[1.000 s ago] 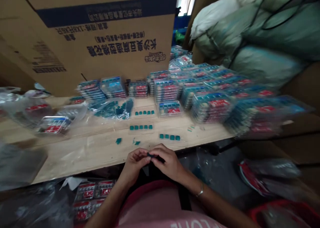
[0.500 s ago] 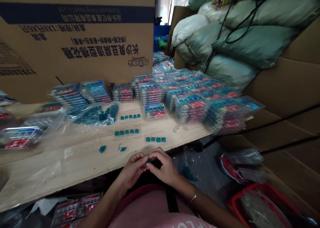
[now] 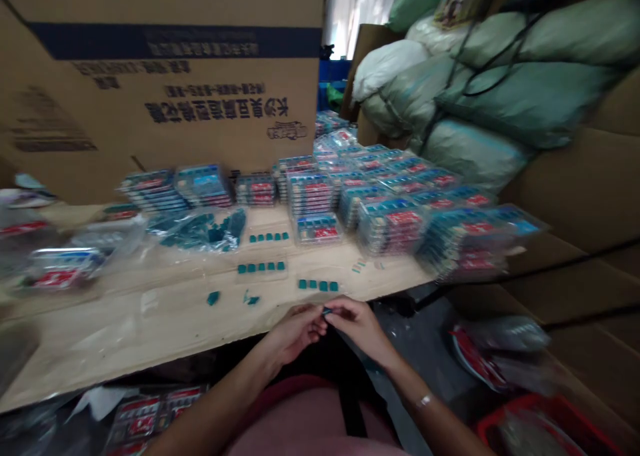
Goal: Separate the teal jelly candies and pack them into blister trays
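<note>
My left hand (image 3: 299, 331) and my right hand (image 3: 359, 321) meet over the table's near edge, fingertips closed. Between them they pinch a small dark teal square piece (image 3: 327, 311), mostly covered by the fingers. Just beyond lies a clear tray with a row of several teal squares (image 3: 318, 285). Two more trays hold similar rows, one with squares at the middle (image 3: 261, 267) and one farther back (image 3: 269, 237). To the left of my hands are a loose teal piece (image 3: 213, 298) and another piece (image 3: 253, 301) beside a thin scrap.
A plastic bag of teal pieces (image 3: 200, 231) lies at the left. Stacked clear packs (image 3: 393, 226) cover the back and right of the table. A large carton (image 3: 200, 129) stands behind, stuffed sacks (image 3: 500, 103) at the right. Below is a red basket (image 3: 555, 413).
Both hands have shifted right and slightly up in the view, still pinching the teal piece together. The camera view has also shifted a little. The trays and loose pieces stay in place.
</note>
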Action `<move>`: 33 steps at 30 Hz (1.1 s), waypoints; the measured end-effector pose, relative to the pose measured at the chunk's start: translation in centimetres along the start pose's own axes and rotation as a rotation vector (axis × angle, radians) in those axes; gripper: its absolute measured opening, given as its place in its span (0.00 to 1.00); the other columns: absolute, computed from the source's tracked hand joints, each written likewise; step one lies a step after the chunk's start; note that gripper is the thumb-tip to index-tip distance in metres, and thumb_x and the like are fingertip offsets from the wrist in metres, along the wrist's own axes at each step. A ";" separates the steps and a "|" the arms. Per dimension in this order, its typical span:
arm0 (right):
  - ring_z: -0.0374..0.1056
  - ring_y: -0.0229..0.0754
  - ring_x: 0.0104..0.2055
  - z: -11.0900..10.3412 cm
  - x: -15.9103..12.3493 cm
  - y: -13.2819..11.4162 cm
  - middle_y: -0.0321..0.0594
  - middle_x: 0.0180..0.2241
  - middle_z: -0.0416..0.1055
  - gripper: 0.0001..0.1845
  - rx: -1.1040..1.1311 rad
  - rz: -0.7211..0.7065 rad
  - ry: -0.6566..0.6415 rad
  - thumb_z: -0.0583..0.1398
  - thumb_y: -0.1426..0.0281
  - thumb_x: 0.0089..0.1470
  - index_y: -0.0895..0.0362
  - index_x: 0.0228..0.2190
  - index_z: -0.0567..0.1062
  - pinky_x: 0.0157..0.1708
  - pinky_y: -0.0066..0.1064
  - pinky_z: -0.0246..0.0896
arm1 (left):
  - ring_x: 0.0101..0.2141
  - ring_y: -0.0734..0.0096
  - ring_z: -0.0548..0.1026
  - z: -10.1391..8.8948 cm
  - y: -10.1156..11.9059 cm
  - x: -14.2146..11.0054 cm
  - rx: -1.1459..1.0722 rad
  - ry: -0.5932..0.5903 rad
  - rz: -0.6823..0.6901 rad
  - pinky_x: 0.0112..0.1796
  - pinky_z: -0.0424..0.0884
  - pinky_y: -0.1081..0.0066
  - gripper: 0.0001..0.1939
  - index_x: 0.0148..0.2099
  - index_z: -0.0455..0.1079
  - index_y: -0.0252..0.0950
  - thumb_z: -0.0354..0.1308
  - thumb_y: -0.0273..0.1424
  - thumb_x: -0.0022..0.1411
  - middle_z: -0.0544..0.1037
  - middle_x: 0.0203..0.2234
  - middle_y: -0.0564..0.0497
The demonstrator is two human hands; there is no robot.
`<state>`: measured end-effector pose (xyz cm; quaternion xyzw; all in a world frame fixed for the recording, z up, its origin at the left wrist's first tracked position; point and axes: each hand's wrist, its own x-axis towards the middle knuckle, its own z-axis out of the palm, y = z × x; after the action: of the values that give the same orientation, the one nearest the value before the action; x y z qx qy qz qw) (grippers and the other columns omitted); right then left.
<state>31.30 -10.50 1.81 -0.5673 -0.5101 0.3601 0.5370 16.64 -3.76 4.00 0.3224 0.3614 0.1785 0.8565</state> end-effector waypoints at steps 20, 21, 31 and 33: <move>0.62 0.34 0.24 1.6 -0.6 -0.3 0.32 0.22 0.65 0.17 0.255 0.172 -0.126 0.65 0.58 0.43 0.57 0.25 0.67 0.26 0.26 0.59 | 0.20 0.79 0.62 -1.4 -0.3 -0.8 0.330 -0.057 0.270 0.25 0.56 0.75 0.19 0.25 0.68 0.33 0.64 0.45 0.47 0.68 0.16 0.56; 0.61 0.33 0.23 1.6 -0.6 -0.2 0.31 0.22 0.65 0.16 0.251 0.171 -0.121 0.64 0.59 0.44 0.56 0.26 0.66 0.25 0.26 0.58 | 0.21 0.79 0.62 -1.4 -0.2 -0.6 0.330 -0.044 0.292 0.25 0.56 0.75 0.18 0.25 0.68 0.33 0.65 0.43 0.47 0.67 0.17 0.57; 0.66 0.37 0.29 0.4 -0.7 -0.1 0.35 0.28 0.69 0.05 -0.328 -0.235 0.087 0.58 0.74 0.51 0.55 0.33 0.71 0.30 0.28 0.62 | 0.22 0.75 0.62 -0.3 -0.3 0.8 0.511 0.045 0.388 0.26 0.57 0.73 0.18 0.23 0.69 0.35 0.59 0.45 0.53 0.67 0.18 0.54; 0.68 0.39 0.32 -1.4 0.5 0.4 0.38 0.31 0.71 0.07 -0.441 -0.245 0.051 0.58 0.73 0.53 0.55 0.36 0.72 0.33 0.30 0.64 | 0.28 0.69 0.66 -0.4 0.2 1.1 0.823 0.109 0.564 0.32 0.61 0.70 0.15 0.27 0.71 0.36 0.55 0.41 0.58 0.71 0.23 0.51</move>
<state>32.88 -10.32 1.68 -0.6133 -0.6276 0.1580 0.4528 17.01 -2.88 3.36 0.7089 0.3447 0.2622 0.5567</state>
